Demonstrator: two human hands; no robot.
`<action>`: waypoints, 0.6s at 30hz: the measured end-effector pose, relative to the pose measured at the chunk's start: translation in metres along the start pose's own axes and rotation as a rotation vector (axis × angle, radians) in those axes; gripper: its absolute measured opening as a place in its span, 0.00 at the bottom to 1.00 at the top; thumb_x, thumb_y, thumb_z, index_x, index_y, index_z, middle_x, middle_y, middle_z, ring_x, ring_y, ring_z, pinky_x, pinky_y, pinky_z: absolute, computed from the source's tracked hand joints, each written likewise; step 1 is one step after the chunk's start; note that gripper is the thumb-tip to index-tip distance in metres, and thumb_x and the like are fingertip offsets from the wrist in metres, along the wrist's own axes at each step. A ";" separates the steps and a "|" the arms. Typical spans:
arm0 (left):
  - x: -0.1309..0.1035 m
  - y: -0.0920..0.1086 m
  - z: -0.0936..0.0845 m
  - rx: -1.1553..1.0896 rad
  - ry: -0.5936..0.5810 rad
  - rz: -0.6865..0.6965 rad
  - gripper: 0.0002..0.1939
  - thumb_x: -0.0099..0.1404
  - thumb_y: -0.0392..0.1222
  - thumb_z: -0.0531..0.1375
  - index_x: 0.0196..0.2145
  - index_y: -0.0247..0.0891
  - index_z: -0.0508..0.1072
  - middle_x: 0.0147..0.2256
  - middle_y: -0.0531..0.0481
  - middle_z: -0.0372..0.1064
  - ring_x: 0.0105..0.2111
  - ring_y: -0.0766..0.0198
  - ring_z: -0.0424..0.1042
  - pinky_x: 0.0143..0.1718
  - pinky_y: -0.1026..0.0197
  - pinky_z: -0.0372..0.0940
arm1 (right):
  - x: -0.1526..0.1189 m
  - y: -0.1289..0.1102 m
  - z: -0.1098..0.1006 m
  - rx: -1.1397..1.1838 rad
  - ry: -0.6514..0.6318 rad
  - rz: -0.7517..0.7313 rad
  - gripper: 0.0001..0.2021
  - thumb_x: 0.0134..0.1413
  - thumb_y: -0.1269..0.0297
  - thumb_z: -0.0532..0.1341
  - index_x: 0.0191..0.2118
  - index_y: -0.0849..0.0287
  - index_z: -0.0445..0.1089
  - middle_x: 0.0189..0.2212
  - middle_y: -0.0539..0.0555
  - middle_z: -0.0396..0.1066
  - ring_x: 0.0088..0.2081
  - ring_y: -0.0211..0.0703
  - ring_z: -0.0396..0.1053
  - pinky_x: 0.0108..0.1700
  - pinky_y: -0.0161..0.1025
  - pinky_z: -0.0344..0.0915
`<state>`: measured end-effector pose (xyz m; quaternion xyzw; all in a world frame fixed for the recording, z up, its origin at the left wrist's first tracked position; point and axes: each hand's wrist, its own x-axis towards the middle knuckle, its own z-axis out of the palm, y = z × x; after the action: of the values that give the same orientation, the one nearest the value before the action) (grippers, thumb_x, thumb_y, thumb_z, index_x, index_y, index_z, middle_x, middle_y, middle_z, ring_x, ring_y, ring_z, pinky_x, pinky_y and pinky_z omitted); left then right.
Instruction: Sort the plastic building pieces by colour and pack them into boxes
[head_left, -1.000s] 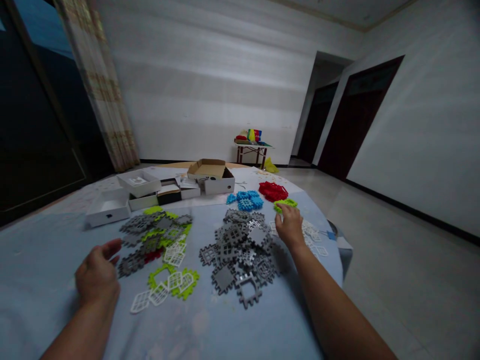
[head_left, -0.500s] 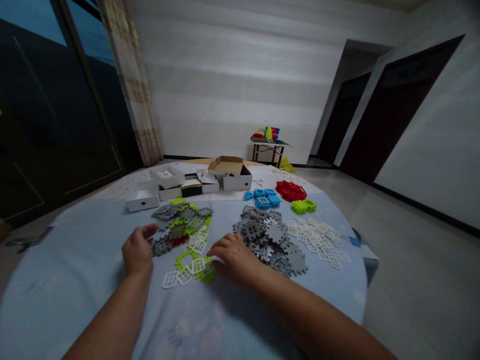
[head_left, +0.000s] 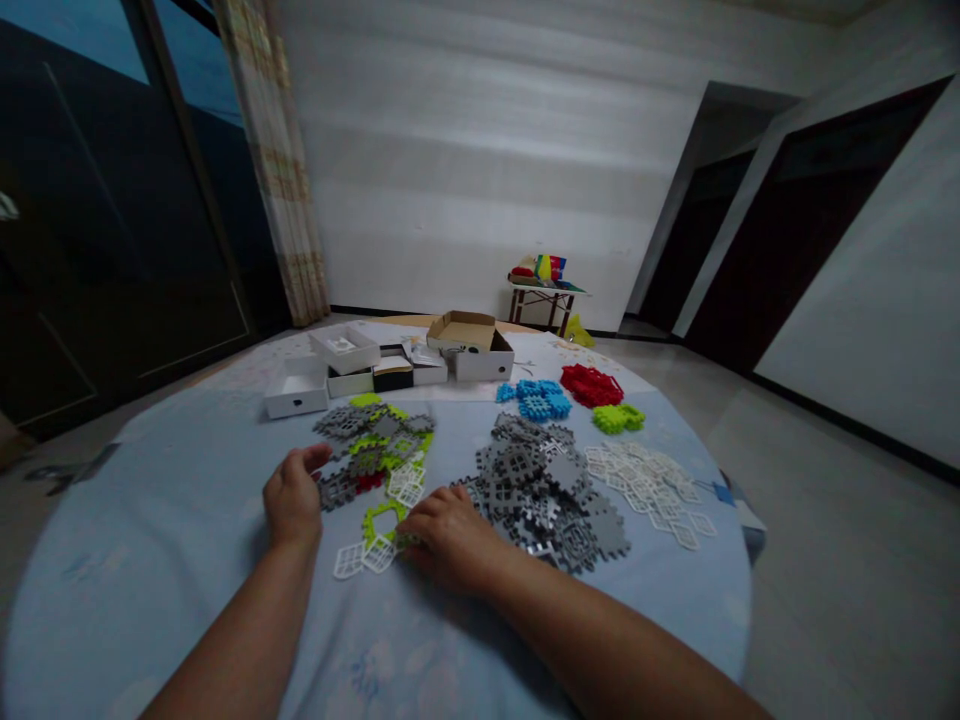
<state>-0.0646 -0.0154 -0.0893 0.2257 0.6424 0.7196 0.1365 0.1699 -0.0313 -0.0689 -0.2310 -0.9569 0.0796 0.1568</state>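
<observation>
Right hand (head_left: 450,540) was over the surface (head_left: 180,530) at lower center, right by a green piece (head_left: 368,525) and white pieces (head_left: 349,561); fingers curled, grip couldn't be told. Left hand (head_left: 292,500), fingers loosely open, was lower left beside the mixed pile (head_left: 367,460). Gray pile (head_left: 525,480) lay right of center.

Open boxes (head_left: 394,379) left of centre, patterned curtain (head_left: 276,190) at upper left, pale wall (head_left: 480,150) across the upper middle, small stand (head_left: 571,288) bearing colourful items (head_left: 550,267) right of centre, something yellow (head_left: 577,330), perhaps a bag, beside it, dark door (head_left: 806,235) at upper right
</observation>
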 end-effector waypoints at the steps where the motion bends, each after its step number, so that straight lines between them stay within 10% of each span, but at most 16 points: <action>1: 0.000 0.000 0.000 0.002 -0.001 -0.002 0.19 0.54 0.49 0.47 0.29 0.36 0.74 0.33 0.43 0.75 0.37 0.55 0.73 0.37 0.55 0.66 | 0.000 0.000 0.000 -0.006 0.010 -0.003 0.09 0.56 0.62 0.58 0.43 0.54 0.68 0.39 0.52 0.71 0.44 0.44 0.61 0.45 0.42 0.50; 9: 0.001 0.006 0.002 -0.005 0.012 -0.046 0.17 0.54 0.44 0.48 0.28 0.35 0.74 0.33 0.44 0.75 0.38 0.55 0.72 0.41 0.53 0.65 | -0.007 0.017 -0.022 0.010 0.262 0.096 0.10 0.61 0.65 0.52 0.41 0.57 0.70 0.37 0.53 0.72 0.42 0.41 0.62 0.45 0.38 0.56; 18: -0.002 0.010 0.002 0.066 0.074 -0.058 0.18 0.51 0.44 0.48 0.26 0.37 0.76 0.27 0.48 0.74 0.30 0.57 0.72 0.29 0.56 0.66 | -0.059 0.099 -0.086 0.120 0.801 0.481 0.10 0.57 0.65 0.55 0.39 0.59 0.72 0.34 0.55 0.72 0.39 0.42 0.66 0.44 0.39 0.62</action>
<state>-0.0612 -0.0162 -0.0795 0.1844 0.6766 0.7017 0.1260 0.2899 0.0356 -0.0259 -0.4492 -0.7339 0.0736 0.5041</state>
